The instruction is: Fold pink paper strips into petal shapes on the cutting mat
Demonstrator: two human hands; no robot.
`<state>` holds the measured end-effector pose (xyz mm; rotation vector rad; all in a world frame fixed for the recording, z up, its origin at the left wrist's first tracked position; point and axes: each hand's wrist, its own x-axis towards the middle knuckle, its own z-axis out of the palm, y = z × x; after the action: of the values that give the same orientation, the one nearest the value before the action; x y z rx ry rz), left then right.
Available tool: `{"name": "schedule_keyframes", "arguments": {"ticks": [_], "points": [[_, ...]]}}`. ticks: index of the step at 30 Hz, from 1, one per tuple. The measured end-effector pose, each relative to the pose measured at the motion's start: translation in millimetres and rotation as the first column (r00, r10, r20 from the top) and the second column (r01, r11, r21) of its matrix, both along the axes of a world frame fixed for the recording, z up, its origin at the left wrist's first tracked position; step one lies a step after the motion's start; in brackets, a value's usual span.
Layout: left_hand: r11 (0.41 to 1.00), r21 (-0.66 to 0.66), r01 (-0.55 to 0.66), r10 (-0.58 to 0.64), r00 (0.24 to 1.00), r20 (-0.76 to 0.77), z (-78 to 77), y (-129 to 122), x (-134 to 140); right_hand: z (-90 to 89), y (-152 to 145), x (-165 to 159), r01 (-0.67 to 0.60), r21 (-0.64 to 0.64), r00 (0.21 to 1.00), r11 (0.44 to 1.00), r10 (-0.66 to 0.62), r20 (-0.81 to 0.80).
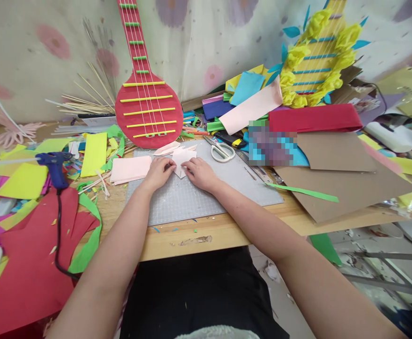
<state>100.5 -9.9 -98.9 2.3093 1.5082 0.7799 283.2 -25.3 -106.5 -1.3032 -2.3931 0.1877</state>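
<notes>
A pale pink piece of paper (183, 157) with a pointed lower end lies on the grey cutting mat (177, 202). My left hand (161, 171) is closed at its left edge, thumb and fingertips on the paper. From the right, my right hand (200, 173) grips the other edge with bent fingers. Beside my left hand rests a stack of pale pink paper (130, 170), and just beyond the held piece are cut pale pink pieces (166, 149). White-handled scissors (222, 151) lie on the mat past my right hand.
A red paper lute (149, 113) leans at the back, and a yellow one with paper flowers (313, 61) stands at back right. A blue glue gun (55, 168) sits among paper scraps at left. Brown cardboard (336, 188) and a green strip (308, 192) lie at right.
</notes>
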Motion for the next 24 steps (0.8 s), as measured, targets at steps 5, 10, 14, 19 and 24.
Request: {"name": "schedule_keyframes", "arguments": {"ticks": [5,10,14,19,24], "points": [[1.000,-0.016,0.011,-0.011,1.000,-0.009,-0.4,0.8,4.4,2.2,-1.0,-0.8,0.005,-0.012,1.000,1.000,-0.005,0.004],[1.000,0.029,0.002,0.000,0.997,-0.074,-1.2,0.2,7.1,4.9,-2.7,-1.0,0.014,-0.019,1.000,1.000,-0.014,0.002],[0.998,0.051,0.020,-0.015,0.995,-0.101,-1.7,0.0,8.2,4.7,-2.9,-0.4,0.002,-0.013,1.000,1.000,-0.002,0.007],[0.998,0.066,0.013,-0.007,0.996,-0.092,-3.2,0.0,9.1,3.2,-2.0,0.4,-0.005,0.001,1.000,1.000,0.005,0.020],[0.998,0.062,0.000,0.006,0.995,-0.096,-3.9,-0.9,9.7,3.3,-2.3,1.0,-0.017,-0.008,0.999,1.000,0.018,0.036]]}}
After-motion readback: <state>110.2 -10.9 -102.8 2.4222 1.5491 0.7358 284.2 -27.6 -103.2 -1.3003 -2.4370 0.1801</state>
